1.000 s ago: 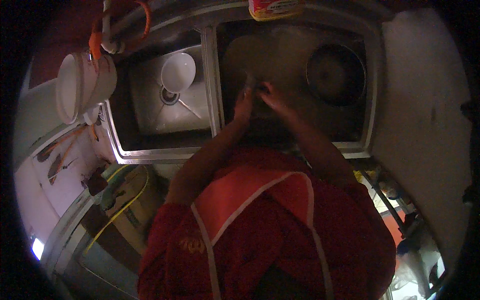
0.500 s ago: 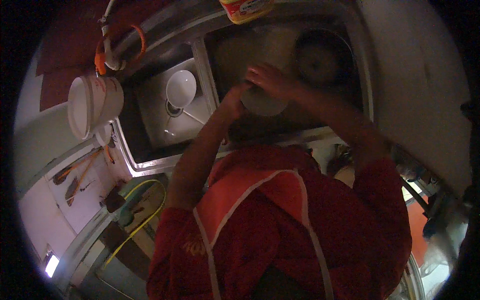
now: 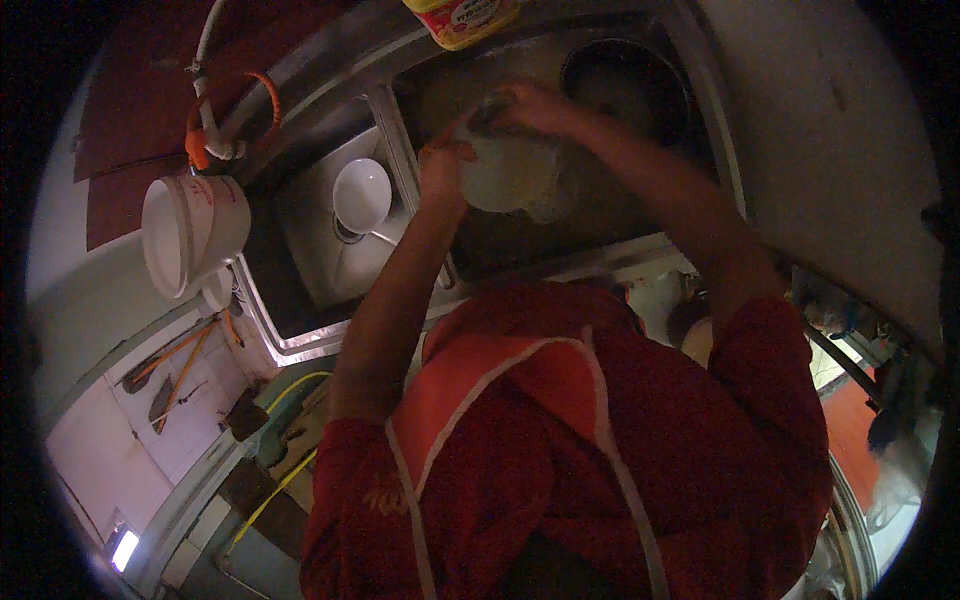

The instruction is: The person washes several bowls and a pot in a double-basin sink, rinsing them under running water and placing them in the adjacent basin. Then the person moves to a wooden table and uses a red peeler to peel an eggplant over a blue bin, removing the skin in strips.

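Dim room, double steel sink (image 3: 398,140) below; white bowl (image 3: 362,197) sits in the left basin (image 3: 318,225), dark round pan (image 3: 628,85) in the far right of the right basin (image 3: 612,215); pale dish (image 3: 510,178) held over the right basin, nearer the divider; left hand (image 3: 442,175) closed on its left edge; right hand (image 3: 535,108) curled at its far edge, something greyish there, too dim to tell whether gripped; judgement: keep the left grip firm, since a wet edge may slip; hold the dish low, turning it gradually so the right hand reaches all round.
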`<state>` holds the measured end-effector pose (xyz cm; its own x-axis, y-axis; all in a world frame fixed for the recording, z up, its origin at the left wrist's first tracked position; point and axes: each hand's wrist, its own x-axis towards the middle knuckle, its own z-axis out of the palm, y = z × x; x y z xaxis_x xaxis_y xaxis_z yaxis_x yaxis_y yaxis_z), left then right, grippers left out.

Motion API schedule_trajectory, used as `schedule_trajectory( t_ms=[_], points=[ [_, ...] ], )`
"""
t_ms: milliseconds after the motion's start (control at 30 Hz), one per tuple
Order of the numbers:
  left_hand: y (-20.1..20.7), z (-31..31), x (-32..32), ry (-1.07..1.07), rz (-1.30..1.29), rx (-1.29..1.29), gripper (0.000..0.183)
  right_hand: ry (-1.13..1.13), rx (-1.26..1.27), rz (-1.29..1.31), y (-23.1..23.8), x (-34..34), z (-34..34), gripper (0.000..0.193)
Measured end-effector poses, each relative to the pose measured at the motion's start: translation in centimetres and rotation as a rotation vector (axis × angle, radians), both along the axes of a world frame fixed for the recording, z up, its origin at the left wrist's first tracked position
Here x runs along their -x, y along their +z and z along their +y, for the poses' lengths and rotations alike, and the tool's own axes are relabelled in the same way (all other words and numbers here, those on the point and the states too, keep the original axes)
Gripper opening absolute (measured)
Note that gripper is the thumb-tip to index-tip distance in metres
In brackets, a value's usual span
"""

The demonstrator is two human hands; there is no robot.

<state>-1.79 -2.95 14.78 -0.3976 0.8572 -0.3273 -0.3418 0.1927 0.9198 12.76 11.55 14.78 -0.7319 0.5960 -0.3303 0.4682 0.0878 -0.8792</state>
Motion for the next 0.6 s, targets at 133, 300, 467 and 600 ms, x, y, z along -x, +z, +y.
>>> schedule_trajectory(
  t_ms=[133, 300, 467, 600],
  points=[
    [0.8, 1.2, 0.1, 0.167, -0.106, 0.082, 0.064, -0.351, -0.454, 0.016, -4.7, -2.2, -4.0, 0.048],
    [1.8, 1.8, -2.3, 0.263, -0.075, -0.077, 0.062, -0.775, 0.224, 0.556, -11.1, 1.3, -9.9, 0.04],
    [3.7, 0.5, 1.4, -0.288, 0.362, 0.003, 0.057, -0.381, 0.115, 0.31, -9.3, -1.0, -4.5, 0.033],
    [4.4, 2.4, 2.8, -0.46, 0.17, 0.029, 0.058, 0.018, -0.598, 0.099, -3.7, -1.9, -2.4, 0.034]
  ],
)
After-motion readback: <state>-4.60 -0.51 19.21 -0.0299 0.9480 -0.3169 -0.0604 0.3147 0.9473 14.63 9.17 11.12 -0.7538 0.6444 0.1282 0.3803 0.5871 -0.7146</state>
